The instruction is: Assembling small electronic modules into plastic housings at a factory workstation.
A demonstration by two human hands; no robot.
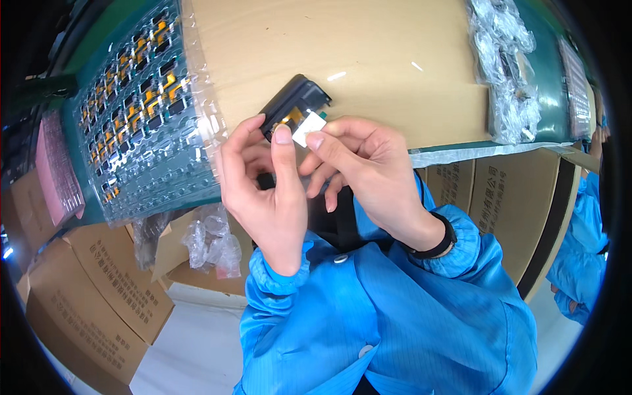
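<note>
My left hand [260,174] grips a black plastic housing [289,97], with the thumb along its near side and the fingers underneath. Inside the housing's open side an orange flex strip [287,121] shows. Between the thumb and forefinger of my right hand [375,161] is a small white square piece [308,130], held tilted at the housing's near edge. Whether the white piece is joined to the orange strip cannot be made out. The lower fingers of my right hand are curled loosely below. Both hands are over the near edge of the cardboard-covered table [388,59].
On the left lies a clear plastic tray [141,171] with rows of small black parts with orange flex strips. Plastic-wrapped items [503,72] lie at the right. A pink stack [59,168] stands far left. Cardboard boxes [85,303] sit below the table. Another person's blue sleeve [582,243] shows at right.
</note>
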